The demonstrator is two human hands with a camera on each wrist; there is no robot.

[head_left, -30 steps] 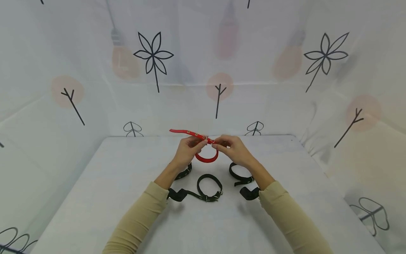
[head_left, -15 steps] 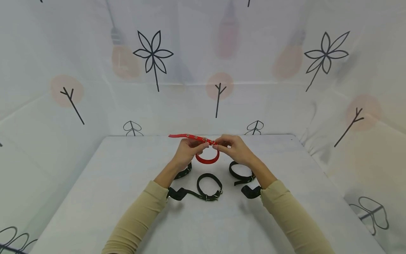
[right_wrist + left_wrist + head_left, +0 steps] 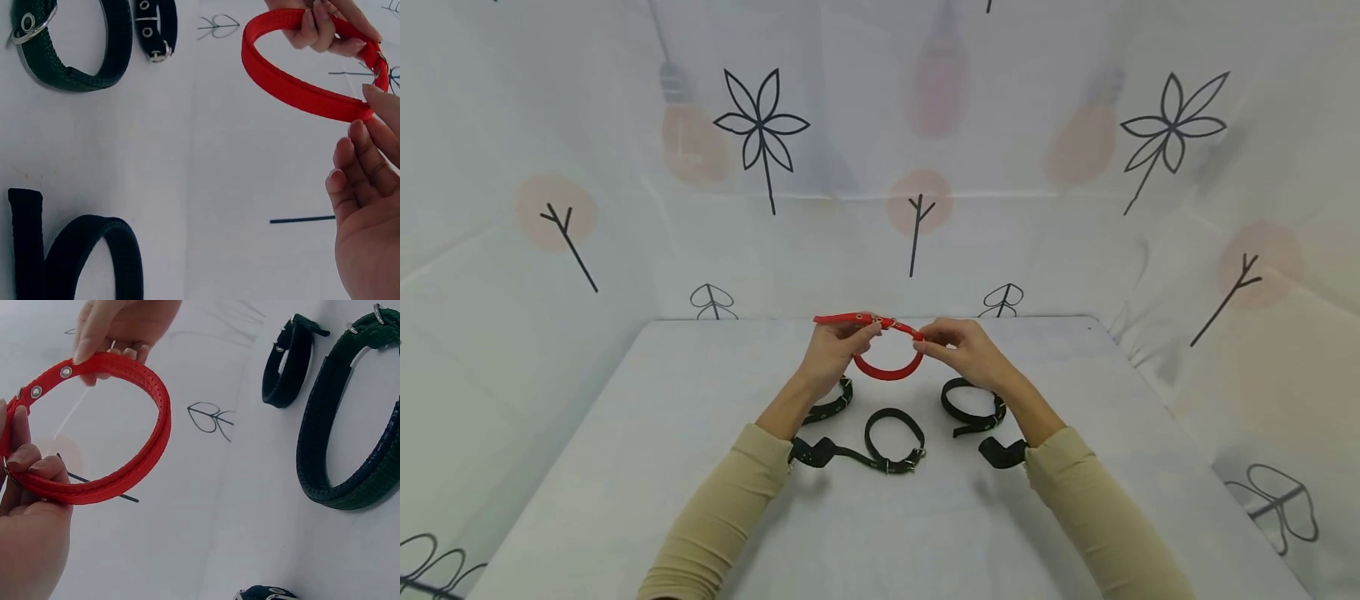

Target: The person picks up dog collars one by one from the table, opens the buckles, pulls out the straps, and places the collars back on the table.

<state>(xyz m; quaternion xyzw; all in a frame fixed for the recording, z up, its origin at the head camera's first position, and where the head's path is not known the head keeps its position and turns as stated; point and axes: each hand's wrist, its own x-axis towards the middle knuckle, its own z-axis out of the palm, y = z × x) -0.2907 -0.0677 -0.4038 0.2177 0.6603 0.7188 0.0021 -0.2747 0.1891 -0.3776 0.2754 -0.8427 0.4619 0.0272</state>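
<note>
A red collar (image 3: 887,374) with metal eyelets is held up in a loop above the far part of the table. My left hand (image 3: 835,352) pinches it by its metal buckle and the overlapping strap, whose loose end points left. The thumb and fingers of my right hand (image 3: 962,348) pinch the right side of the loop. In the left wrist view, eyelets show along the band of the red collar (image 3: 150,450) between both hands. The right wrist view shows the right hand's (image 3: 369,206) thumb and forefinger on the band, its other fingers loosely bent.
Three dark collars lie on the white table (image 3: 895,533). The middle collar (image 3: 871,433) has its strap end stretched left, the right collar (image 3: 951,408) is looped, and the left collar (image 3: 835,408) is partly behind my left wrist. A patterned cloth (image 3: 842,250) hangs behind.
My hands have moved apart, the left hand leftward and the right slightly rightward, so the red collar's loop is wider. More strap shows between the hands. The dark collars stay in place.
</note>
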